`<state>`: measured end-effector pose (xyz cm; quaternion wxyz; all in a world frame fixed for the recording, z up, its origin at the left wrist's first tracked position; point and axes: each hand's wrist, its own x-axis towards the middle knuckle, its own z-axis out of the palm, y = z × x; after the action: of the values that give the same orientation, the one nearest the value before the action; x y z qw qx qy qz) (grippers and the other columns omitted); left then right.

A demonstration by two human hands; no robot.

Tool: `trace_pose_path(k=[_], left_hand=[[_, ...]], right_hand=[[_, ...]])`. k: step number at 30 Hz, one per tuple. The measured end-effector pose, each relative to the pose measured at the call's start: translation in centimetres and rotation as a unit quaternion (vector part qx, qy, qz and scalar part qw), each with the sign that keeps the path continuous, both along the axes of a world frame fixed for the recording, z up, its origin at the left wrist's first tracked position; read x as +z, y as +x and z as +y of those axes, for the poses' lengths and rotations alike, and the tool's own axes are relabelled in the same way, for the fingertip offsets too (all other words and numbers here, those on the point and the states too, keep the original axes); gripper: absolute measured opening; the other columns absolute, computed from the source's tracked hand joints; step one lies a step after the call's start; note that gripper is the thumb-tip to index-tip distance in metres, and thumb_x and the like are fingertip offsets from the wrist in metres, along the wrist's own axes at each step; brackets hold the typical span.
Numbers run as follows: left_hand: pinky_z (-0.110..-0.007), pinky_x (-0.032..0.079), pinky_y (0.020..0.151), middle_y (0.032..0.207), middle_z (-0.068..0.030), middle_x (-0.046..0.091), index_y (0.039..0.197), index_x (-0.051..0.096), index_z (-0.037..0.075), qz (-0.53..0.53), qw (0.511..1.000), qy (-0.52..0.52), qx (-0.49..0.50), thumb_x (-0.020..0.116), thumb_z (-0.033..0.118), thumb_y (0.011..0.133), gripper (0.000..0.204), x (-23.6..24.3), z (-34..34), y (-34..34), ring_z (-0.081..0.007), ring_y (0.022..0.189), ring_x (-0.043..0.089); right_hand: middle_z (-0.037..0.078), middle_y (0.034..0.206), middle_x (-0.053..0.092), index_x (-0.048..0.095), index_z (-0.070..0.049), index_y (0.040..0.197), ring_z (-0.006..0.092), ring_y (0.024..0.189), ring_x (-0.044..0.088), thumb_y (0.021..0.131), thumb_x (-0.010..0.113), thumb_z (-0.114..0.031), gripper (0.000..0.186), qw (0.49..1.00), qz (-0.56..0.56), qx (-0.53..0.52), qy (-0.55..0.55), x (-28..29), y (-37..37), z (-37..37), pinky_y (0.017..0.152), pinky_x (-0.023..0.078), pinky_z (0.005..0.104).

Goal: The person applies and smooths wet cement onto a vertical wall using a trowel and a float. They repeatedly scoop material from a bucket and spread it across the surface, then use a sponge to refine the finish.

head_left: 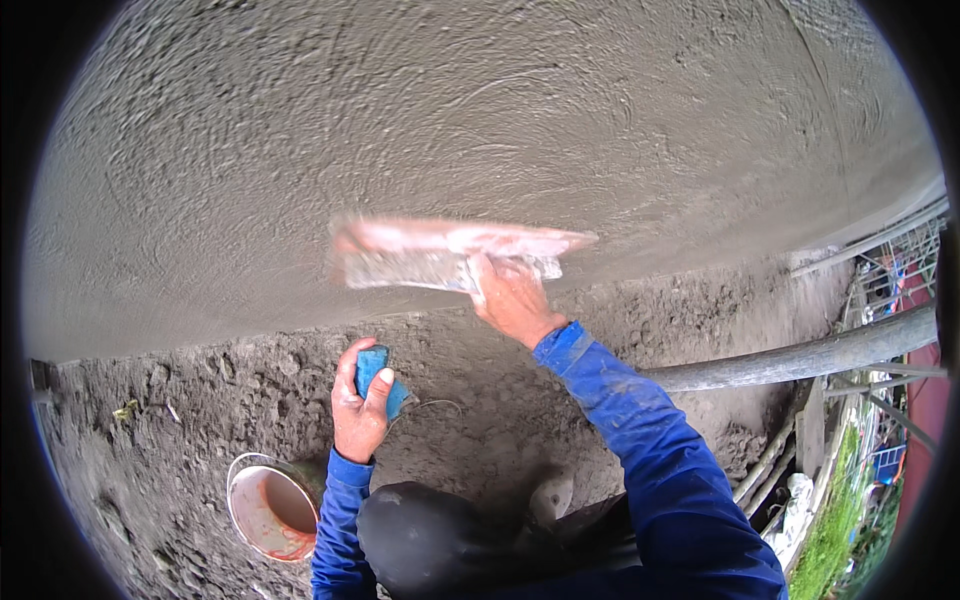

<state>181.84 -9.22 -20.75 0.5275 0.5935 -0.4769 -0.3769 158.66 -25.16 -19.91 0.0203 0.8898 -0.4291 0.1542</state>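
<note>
My right hand (515,300) is closed round the handle of a pinkish plastering float (440,240). The long float lies at the grey plastered wall (480,120), its left end smeared by motion. Whether its whole face touches the plaster, I cannot tell. Lower and to the left, my left hand (358,415) grips a blue sponge (382,380) between thumb and fingers, apart from the wall. Curved stroke marks run over the wet-looking plaster, which is rougher at the upper left.
A whitish bucket (270,508) with greyish contents stands on the lumpy ground (200,430), left of my left forearm. At right, a thick pole (800,360) reaches in near my right sleeve. Beyond it are scaffold bars (905,265) and green grass (835,515). My dark-clad knee (420,535) is below.
</note>
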Motion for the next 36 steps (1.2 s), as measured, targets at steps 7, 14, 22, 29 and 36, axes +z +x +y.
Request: trace_pose_path(k=[7,14,22,29,36], left_hand=[[-0.029,0.044,0.086,0.104,-0.0052,0.057,0.125,0.053,0.004,0.045,0.996,0.057,0.055,0.064,0.022,0.092,0.039,-3.3,6.4,4.3,-0.0140,0.094,0.052],[-0.030,0.045,0.084,0.104,-0.0070,0.057,0.125,0.053,0.005,-0.003,0.998,0.043,0.046,0.064,0.020,0.091,0.038,-1.9,3.6,2.4,-0.0161,0.092,0.052],[-0.028,0.045,0.084,0.103,-0.0046,0.057,0.125,0.054,0.005,0.030,0.999,0.027,0.030,0.066,0.029,0.091,0.044,-1.6,2.8,1.8,-0.0138,0.093,0.053],[-0.029,0.046,0.084,0.104,-0.0061,0.057,0.125,0.054,0.005,0.034,0.996,0.053,0.069,0.065,0.023,0.092,0.040,-2.5,4.0,2.7,-0.0151,0.092,0.053],[-0.030,0.046,0.086,0.108,-0.0081,0.059,0.125,0.055,0.006,0.095,0.993,0.060,0.021,0.064,0.019,0.092,0.037,-2.3,1.2,0.1,-0.0151,0.097,0.055]], right_hand=[[0.017,0.102,0.068,0.056,-0.004,0.123,0.0327,0.099,0.064,0.074,0.063,-0.011,0.050,0.932,0.339,-0.122,0.047,1.3,-18.8,-3.5,0.097,0.042,0.0512],[0.019,0.112,0.066,0.054,0.000,0.126,0.0320,0.107,0.064,0.074,0.073,-0.026,0.061,0.998,0.032,-0.056,0.029,3.7,-1.6,0.4,0.100,0.043,0.0511],[0.017,0.106,0.067,0.052,-0.003,0.124,0.0332,0.101,0.064,0.087,0.053,-0.013,0.038,0.910,0.378,-0.139,0.097,-8.1,-19.3,-3.6,0.100,0.041,0.0543],[0.017,0.106,0.067,0.057,-0.004,0.120,0.0317,0.101,0.064,0.075,0.071,-0.015,0.049,0.986,0.146,-0.084,0.017,3.6,-11.4,-1.3,0.098,0.044,0.0473],[0.021,0.101,0.068,0.048,0.001,0.129,0.0370,0.096,0.066,0.084,0.062,-0.016,0.050,0.963,0.213,-0.044,0.162,-15.4,-4.7,-1.4,0.083,0.053,0.0475]])
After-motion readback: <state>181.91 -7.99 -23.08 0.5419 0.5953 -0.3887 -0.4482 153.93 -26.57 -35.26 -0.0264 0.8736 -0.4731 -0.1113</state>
